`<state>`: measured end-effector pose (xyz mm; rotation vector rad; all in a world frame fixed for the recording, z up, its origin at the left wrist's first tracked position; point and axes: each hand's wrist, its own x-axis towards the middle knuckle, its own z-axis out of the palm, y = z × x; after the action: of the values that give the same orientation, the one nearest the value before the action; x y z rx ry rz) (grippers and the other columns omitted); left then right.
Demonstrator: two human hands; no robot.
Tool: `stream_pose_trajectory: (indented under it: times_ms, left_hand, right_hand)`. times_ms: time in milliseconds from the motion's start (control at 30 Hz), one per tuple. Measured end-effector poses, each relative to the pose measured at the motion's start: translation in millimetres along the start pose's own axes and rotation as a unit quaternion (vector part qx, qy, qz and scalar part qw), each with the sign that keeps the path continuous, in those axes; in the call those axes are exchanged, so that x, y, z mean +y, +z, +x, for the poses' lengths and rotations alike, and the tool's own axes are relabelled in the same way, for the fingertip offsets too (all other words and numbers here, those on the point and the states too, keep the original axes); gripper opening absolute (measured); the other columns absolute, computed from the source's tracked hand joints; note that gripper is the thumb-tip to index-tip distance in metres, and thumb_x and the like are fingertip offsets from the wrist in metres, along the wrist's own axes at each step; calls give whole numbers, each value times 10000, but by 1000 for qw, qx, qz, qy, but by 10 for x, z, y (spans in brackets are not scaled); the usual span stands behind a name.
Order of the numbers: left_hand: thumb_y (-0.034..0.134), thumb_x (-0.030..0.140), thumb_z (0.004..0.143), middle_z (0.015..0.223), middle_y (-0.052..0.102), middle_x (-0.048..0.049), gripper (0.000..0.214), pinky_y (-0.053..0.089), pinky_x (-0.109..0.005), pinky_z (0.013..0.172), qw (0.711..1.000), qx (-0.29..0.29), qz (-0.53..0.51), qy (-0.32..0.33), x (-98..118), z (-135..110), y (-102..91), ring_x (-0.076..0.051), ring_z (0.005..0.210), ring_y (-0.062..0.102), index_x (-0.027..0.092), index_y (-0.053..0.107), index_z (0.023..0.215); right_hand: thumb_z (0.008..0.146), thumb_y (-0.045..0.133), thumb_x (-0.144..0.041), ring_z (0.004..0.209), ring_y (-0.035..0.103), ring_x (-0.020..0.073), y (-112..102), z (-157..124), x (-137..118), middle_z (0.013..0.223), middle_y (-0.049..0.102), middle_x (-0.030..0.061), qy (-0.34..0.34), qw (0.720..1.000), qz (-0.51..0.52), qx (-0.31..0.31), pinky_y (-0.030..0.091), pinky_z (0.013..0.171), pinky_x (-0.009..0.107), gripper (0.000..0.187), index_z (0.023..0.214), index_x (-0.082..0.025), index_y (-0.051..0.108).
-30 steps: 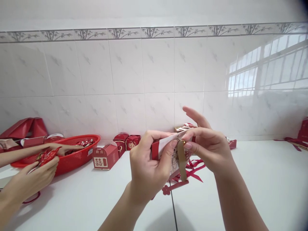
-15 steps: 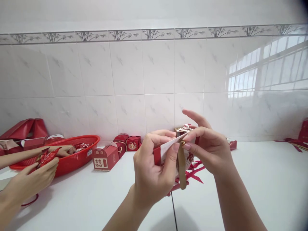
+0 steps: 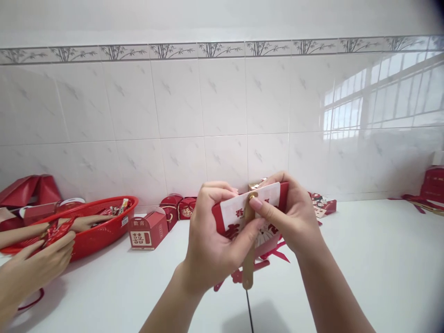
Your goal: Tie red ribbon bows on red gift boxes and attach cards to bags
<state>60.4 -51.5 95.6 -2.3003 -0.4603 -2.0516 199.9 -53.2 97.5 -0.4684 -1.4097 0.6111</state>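
A small red-and-white gift box [image 3: 270, 195] with printed characters is held up in front of me between both hands. Down its front hangs a gold strap [image 3: 248, 273], with a small metal stud near its upper end. My left hand [image 3: 211, 245] wraps the box's left side, its thumb lying across the front by the strap. My right hand [image 3: 300, 222] grips the right side, and its thumb presses by the stud. Dark pink ribbon [image 3: 277, 253] shows below the box. My hands hide the box's sides.
At left, another person's hands [image 3: 48, 259] hold a red item and reach into a red plastic basket [image 3: 100, 238]. A red gift box [image 3: 149, 230] stands beside it, with smaller red boxes [image 3: 169, 208] behind. More red packaging [image 3: 433, 185] lies far right. A tiled wall [image 3: 222, 106] backs the white table.
The box has turned so its printed white front faces me more. My right thumb has shifted onto the strap by the stud, and the right fingers have folded round the box's side.
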Motion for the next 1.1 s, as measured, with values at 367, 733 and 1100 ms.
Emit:
stream_pose_trajectory:
  times_ms: [367, 733, 1100]
  left_hand:
    - [575, 245, 827, 711, 597, 9, 82, 444, -229, 504, 978, -147, 124, -75, -23, 90, -303, -117, 578, 554, 217, 550, 900]
    - [590, 349, 817, 681, 600, 1, 146, 379, -226, 468, 933, -210, 65, -283, -13, 168, -517, -125, 591, 535, 212, 605, 770]
    - [667, 239, 780, 764, 632, 0, 115, 517, -248, 697, 943, 93, -249, -200, -47, 230, -505, -126, 752, 594, 213, 604, 873]
  right_hand:
    - [645, 737, -291, 422, 452, 78, 23, 5, -6, 533, 523, -65, -44, 987, -135, 70, 364, 361, 192, 298, 692, -221, 452]
    - [663, 732, -296, 411, 458, 85, -82, 44, 3, 515, 501, -68, -60, 970, -171, 164, 392, 349, 199, 292, 692, -226, 449]
    - [711, 686, -186, 486, 457, 82, 9, -15, 47, 658, 542, -35, -159, 974, -144, -71, 350, 403, 215, 221, 766, -210, 473]
